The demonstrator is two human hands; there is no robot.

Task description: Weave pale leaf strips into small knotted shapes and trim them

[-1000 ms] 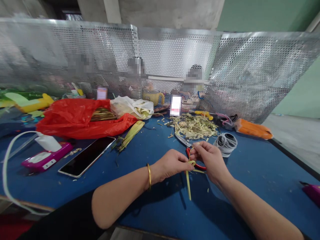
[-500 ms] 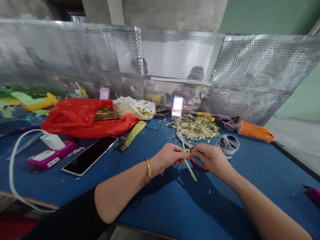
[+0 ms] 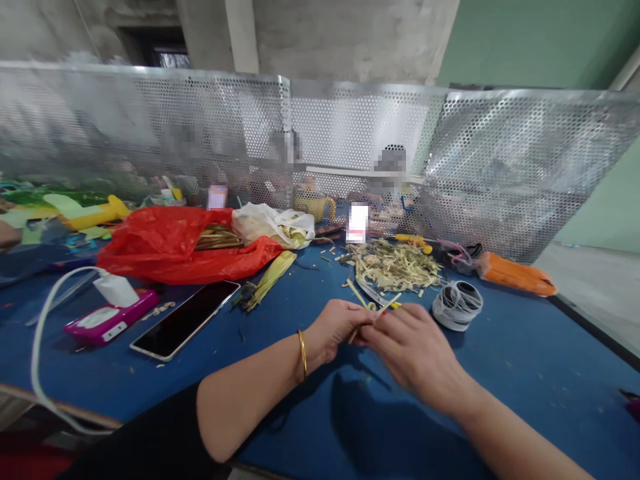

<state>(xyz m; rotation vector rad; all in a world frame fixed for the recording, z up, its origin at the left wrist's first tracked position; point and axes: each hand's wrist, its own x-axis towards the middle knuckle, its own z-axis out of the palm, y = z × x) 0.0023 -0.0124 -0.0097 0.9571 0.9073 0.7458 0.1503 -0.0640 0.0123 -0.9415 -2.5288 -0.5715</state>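
The fingers of my left hand [image 3: 336, 328] are pinched closed on a pale strip [image 3: 356, 292], whose ends poke out beyond my fingertips. My right hand [image 3: 415, 347] meets it, its fingers curled in and closed on the same strip; the grip itself is partly hidden by my knuckles. I hold the strip above the middle of the desk [image 3: 500, 373]. A gold bracelet [image 3: 303, 355] circles my left wrist.

Just beyond my hands lie the scissors [image 3: 369, 292], blades pointing to the far edge, their handles mostly covered by my right hand. The scraps [image 3: 397, 267] are heaped behind them. To the right of the scraps I have the spool [image 3: 457, 307], with the orange pack [image 3: 517, 273] near the desk's right edge.

On my left, the phone [image 3: 185, 320] lies flat, the power strip [image 3: 113, 320] beside it, nearer the left side. Behind them sits the red bag [image 3: 150, 243], touching the white bag [image 3: 273, 223]; the husks [image 3: 270, 280] lie in front of these. A mesh screen [image 3: 355, 127] stands along the far edge.
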